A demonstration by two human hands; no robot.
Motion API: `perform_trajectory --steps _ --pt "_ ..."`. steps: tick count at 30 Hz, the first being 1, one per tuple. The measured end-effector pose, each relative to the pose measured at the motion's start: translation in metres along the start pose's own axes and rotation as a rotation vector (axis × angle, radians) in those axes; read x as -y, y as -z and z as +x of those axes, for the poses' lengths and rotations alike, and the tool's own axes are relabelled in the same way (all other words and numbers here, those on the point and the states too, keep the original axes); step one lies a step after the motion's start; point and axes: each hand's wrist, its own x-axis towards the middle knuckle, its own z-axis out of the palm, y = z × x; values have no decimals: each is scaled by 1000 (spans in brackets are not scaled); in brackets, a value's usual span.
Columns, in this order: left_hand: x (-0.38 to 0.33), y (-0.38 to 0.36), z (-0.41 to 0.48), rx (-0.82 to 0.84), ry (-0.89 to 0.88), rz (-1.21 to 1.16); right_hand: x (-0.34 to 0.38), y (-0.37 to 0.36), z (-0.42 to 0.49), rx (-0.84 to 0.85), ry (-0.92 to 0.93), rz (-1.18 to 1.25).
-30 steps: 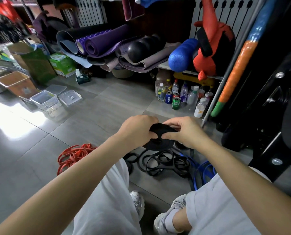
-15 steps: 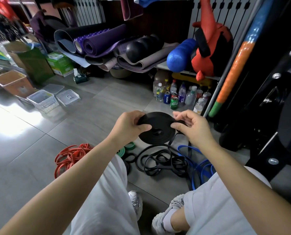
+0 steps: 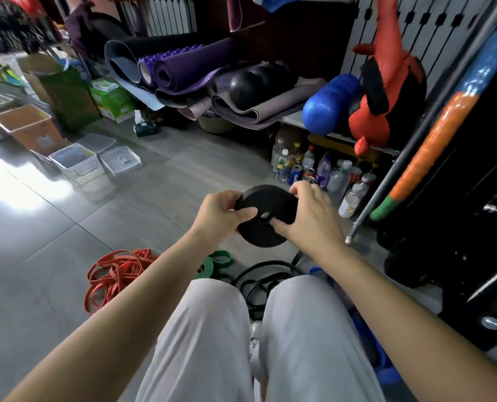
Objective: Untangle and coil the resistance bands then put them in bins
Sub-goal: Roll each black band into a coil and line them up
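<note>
A black resistance band wound into a flat coil (image 3: 258, 233) is held in front of me above the floor. My left hand (image 3: 221, 216) grips its left edge, thumb on the face. My right hand (image 3: 311, 216) grips its right side, thumb near the coil's centre hole. A loose tail of the band (image 3: 298, 258) hangs below my right wrist. On the floor lie tangled red bands (image 3: 113, 277), a green band (image 3: 215, 264), black bands (image 3: 258, 282) between my knees, and blue bands (image 3: 316, 271) mostly hidden by my right leg. Clear plastic bins (image 3: 77, 163) stand at the left.
A brown bin (image 3: 26, 129) and cardboard boxes (image 3: 67, 91) stand at far left. Rolled yoga mats (image 3: 189, 68), a blue foam roller (image 3: 328, 103) and bottles and cans (image 3: 322, 175) line the back. A padded pole (image 3: 432, 134) and a black machine frame (image 3: 473, 227) stand at right.
The coil has been raised and turned flat-faced toward me, and it has grown. My knees have come up into view, covering much of the black and blue bands.
</note>
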Motion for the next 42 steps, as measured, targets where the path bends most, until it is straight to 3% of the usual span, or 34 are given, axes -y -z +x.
perform_trajectory --steps 7,12,20,27,30,35,39,42 --pt "79 26 85 16 187 -17 -16 -105 58 228 -63 -17" --pt "167 34 117 20 374 -69 -42 -195 54 471 -368 66" --pt "329 24 87 53 829 -53 -65 -338 -34 906 -543 65" --pt "411 17 40 0 1058 -165 -68 -408 -112 1207 -627 58" --pt "424 24 31 -2 1062 -274 -70 -423 -120 1225 -602 139" --pt "425 12 35 47 1046 -278 -96 -428 -101 1081 -508 173" --pt "428 -6 53 48 1001 -161 -134 -432 -69 954 -323 -72" --pt "433 -9 68 16 936 -61 -152 -434 -54 1034 -106 -329"
